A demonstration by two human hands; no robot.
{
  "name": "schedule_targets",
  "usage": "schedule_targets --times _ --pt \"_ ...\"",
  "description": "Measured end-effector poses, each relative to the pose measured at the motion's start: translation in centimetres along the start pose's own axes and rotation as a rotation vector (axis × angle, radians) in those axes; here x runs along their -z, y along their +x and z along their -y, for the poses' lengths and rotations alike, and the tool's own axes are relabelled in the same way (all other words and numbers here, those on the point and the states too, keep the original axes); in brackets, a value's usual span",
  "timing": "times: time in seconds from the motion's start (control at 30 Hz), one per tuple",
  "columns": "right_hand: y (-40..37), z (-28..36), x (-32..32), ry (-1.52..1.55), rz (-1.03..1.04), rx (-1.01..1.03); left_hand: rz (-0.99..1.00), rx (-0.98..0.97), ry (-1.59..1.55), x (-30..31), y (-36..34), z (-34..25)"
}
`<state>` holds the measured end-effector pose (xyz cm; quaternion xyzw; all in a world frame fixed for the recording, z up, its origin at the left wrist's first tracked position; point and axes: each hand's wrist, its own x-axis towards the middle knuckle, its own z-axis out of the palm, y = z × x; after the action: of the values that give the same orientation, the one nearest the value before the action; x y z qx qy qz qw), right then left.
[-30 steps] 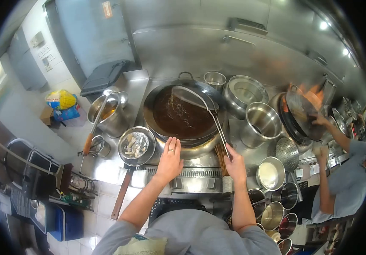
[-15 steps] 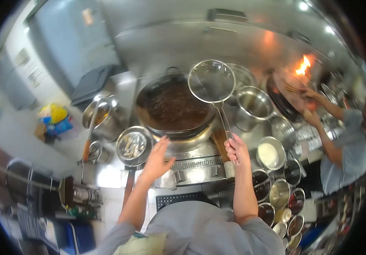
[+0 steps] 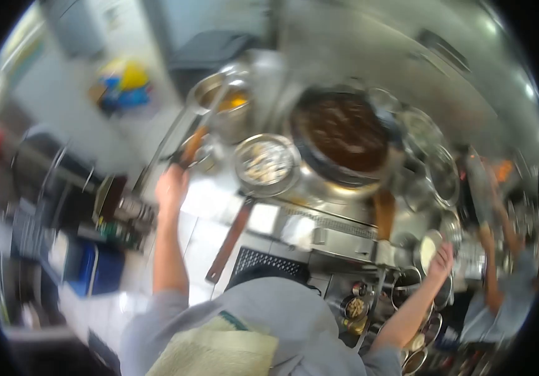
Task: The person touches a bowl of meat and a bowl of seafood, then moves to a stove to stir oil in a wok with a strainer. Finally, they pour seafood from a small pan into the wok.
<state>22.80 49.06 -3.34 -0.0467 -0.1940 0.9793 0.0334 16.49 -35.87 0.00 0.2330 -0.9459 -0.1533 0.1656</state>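
Note:
My left hand (image 3: 172,186) is closed at the end of a wooden-handled ladle (image 3: 195,143), whose metal end rests over a steel pot (image 3: 235,122). My right hand (image 3: 440,263) is held out to the right in a fist. A round mesh strainer (image 3: 443,177) appears above it, its handle blurred by motion. Between the hands, a wok (image 3: 343,135) holds dark brown liquid. A strainer pan (image 3: 268,161) with pale pieces in it sits left of the wok, and its wooden handle (image 3: 232,241) points toward me.
At the right, a co-worker (image 3: 501,285) stands by another wok with a glow of fire. Several containers (image 3: 407,279) crowd the counter near my right arm. A bowl of white contents (image 3: 430,247) is beside my right hand. A blue bin (image 3: 102,266) stands at the lower left.
My view has turned left. My left hand has gone from beside the strainer pan to the ladle handle. My right hand has moved right and down, with the mesh strainer away from the wok.

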Motion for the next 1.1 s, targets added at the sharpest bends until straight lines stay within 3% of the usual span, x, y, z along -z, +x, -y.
schedule_targets --times 0.03,0.07,0.13,0.2,0.3,0.33,0.4,0.47,0.53,0.57,0.77,0.87,0.93,1.03,1.1 --pt "0.2 0.8 0.9 -0.021 0.112 -0.021 -0.127 -0.024 -0.032 0.1 0.5 0.9" --pt "0.5 1.8 3.0 0.019 0.076 0.042 -0.163 0.021 -0.079 0.6 1.1 1.2" --pt "1.0 2.6 6.5 0.154 0.262 -0.012 -0.258 -0.012 -0.115 -0.7 3.0 3.1" --pt "0.0 0.3 6.3 0.104 0.069 0.146 -0.339 -0.064 -0.124 -1.6 4.6 3.7" --pt "-0.8 -5.5 5.7 -0.239 0.017 0.116 -0.383 -0.23 0.125 -3.4 8.0 5.3" --pt "-1.3 -10.1 2.1 -0.211 -0.157 0.02 -0.152 -0.197 0.203 -3.8 9.1 5.6" --pt "-2.5 -17.7 -2.4 -0.48 -0.31 -0.02 0.302 -0.134 0.36 -4.3 11.5 6.1" --pt "-3.9 -25.0 -9.0 -0.721 -0.349 -0.116 0.364 -0.201 0.395 -5.1 13.1 7.0" --pt "-4.2 -26.7 -10.1 -0.726 -0.268 -0.128 0.485 -0.209 0.341 -4.4 14.1 8.1" --pt "-4.3 -27.1 -10.7 -0.753 -0.251 -0.122 0.45 -0.231 0.385 -3.4 14.0 8.0" --pt "-2.9 -28.7 -12.3 -0.833 -0.128 -0.17 0.203 -0.243 0.324 6.6 8.7 8.0" --pt "-1.1 -30.5 -13.0 -0.87 -0.062 -0.25 0.031 -0.255 0.286 7.8 4.9 9.7" --pt "-0.2 -31.9 -13.3 -0.909 -0.035 -0.317 0.055 -0.205 0.209 8.4 1.4 10.8" --pt "0.2 -33.9 -15.0 -1.071 0.084 -0.43 0.311 -0.073 -0.212 10.7 -5.6 9.0" --pt "0.3 -35.3 -14.9 -1.231 0.212 -0.482 0.436 0.198 -0.588 10.5 -10.2 5.7"
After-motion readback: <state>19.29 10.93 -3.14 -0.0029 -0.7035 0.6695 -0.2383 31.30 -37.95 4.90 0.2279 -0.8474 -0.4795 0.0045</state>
